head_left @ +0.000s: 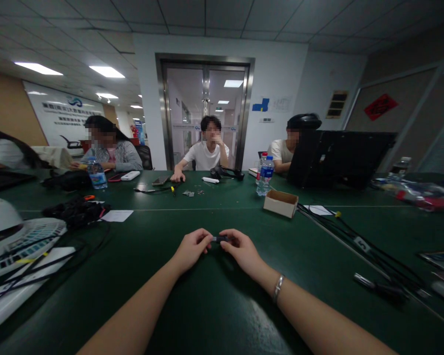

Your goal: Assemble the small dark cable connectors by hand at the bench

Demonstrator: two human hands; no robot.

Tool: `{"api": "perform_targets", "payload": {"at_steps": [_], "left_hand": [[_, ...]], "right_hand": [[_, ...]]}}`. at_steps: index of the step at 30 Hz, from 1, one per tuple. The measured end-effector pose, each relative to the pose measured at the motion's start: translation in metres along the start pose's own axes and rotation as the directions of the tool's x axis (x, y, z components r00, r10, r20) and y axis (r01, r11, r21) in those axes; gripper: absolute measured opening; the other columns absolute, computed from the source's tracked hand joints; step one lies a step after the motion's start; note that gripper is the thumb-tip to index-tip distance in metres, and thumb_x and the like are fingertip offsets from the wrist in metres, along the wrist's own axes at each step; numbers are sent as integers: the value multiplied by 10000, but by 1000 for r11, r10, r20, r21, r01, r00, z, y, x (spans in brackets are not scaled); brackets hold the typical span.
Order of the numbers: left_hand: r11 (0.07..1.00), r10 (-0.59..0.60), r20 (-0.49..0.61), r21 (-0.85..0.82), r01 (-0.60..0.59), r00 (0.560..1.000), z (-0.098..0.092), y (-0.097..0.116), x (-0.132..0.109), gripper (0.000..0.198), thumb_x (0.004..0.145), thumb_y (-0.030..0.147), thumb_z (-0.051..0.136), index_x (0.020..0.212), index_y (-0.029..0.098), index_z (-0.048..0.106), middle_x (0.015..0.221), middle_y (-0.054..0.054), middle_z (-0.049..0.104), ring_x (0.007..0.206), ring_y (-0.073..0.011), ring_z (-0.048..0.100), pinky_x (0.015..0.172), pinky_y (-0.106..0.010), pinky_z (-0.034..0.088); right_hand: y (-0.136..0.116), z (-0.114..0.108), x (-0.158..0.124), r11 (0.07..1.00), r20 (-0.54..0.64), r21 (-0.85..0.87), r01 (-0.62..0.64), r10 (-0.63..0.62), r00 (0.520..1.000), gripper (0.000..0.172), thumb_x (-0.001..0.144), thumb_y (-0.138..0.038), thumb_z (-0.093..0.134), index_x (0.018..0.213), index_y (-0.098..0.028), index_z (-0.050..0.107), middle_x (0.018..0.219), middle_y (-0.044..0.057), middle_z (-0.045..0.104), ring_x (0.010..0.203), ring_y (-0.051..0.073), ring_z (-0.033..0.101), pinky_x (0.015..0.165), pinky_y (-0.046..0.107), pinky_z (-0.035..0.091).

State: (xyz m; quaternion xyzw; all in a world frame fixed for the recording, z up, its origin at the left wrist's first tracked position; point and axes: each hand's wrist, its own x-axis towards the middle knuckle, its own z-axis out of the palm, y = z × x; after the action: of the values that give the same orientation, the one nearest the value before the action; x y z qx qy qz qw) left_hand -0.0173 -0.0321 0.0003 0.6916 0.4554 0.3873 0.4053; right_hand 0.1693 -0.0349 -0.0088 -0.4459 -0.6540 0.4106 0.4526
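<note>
Cardboard box (281,203) — beyond black part (219,239)

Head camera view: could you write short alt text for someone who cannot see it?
Two bare hands, left hand and right hand, pinch a small dark part between them above a green table. A cardboard box and three seated people lie beyond.

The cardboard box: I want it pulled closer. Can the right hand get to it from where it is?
Probably yes: the cardboard box sits beyond the right hand across bare table, but both hands hold a small dark part.
</note>
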Motion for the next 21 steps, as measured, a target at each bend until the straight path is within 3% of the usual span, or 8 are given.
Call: {"api": "perform_targets", "payload": {"at_steps": [9, 21], "left_hand": [[990, 30, 19, -139, -27, 999, 0, -7, 3, 239, 779, 357, 592, 918, 163, 599, 857, -46, 635, 788, -158, 581, 727, -288, 465], [991, 64, 21, -123, -61, 998, -1, -6, 2, 206, 770, 284, 603, 944, 174, 590, 880, -40, 608, 814, -158, 570, 754, -294, 459]], "right_hand": [[-3, -2, 0, 1000, -2, -11, 0, 0, 1000, 286, 698, -239, 627, 978, -180, 630, 856, 19, 634, 755, 149, 575, 716, 296, 465], [-3, 0, 0, 1000, -6, 0, -4, 4, 1000, 283, 694, -240, 634, 970, -181, 627, 843, 11, 640, 740, 146, 574, 711, 296, 465]]}}
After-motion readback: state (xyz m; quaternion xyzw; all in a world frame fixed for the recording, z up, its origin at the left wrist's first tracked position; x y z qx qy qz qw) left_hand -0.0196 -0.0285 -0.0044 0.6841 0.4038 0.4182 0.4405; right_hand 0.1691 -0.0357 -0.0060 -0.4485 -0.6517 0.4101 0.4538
